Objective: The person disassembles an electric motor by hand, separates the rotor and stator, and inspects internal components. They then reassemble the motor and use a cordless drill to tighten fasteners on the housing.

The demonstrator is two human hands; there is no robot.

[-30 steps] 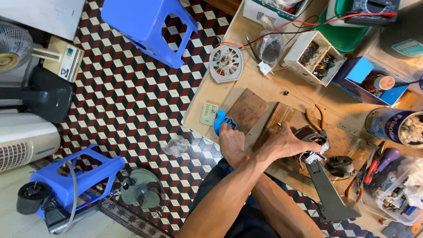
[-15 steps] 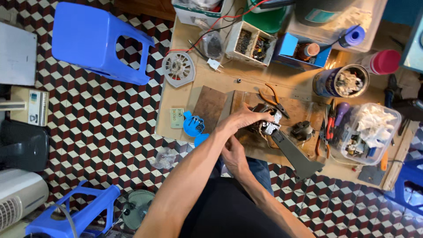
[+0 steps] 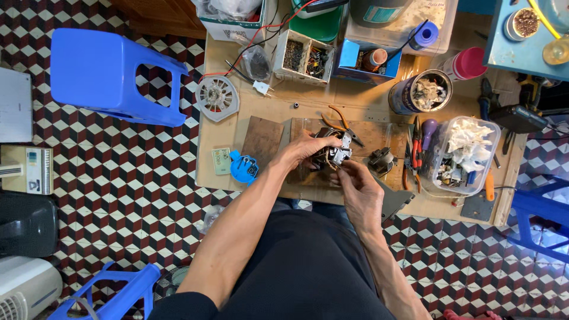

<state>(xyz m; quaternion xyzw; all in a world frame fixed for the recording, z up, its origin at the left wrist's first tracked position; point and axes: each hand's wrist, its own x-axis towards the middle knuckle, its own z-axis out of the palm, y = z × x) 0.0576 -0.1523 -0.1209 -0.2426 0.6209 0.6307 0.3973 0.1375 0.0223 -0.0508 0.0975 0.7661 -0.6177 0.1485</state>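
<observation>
My left hand (image 3: pixel 305 148) is wrapped around a small motor assembly (image 3: pixel 332 153) with a pale plastic part on it, holding it just above the wooden workbench (image 3: pixel 272 189), over a brown board. My right hand (image 3: pixel 358 189) comes up from below, its fingertips pinched on the lower edge of the same assembly, where thin wires seem to hang; I cannot tell exactly which part they grip. Both hands are closed on this one piece. Just beyond it lies one pair of orange-handled pliers (image 3: pixel 338 121), and to its right sits one dark metal motor part (image 3: pixel 382 160). Further right I count one clear plastic tub (image 3: pixel 465 155) stuffed with white rags, with red-handled tools (image 3: pixel 418 145) lying beside it. To the left of my left hand is one blue round plastic piece (image 3: pixel 243 168), and beyond it one grey round fan grille (image 3: pixel 217 98). At the back edge stand one open box of small parts (image 3: pixel 305 57), one blue box (image 3: pixel 358 59) and one tin can (image 3: pixel 419 92). On the tiled floor I see two blue plastic stools, one (image 3: pixel 112 77) at the bench's left and another (image 3: pixel 109 293) near my left elbow.
</observation>
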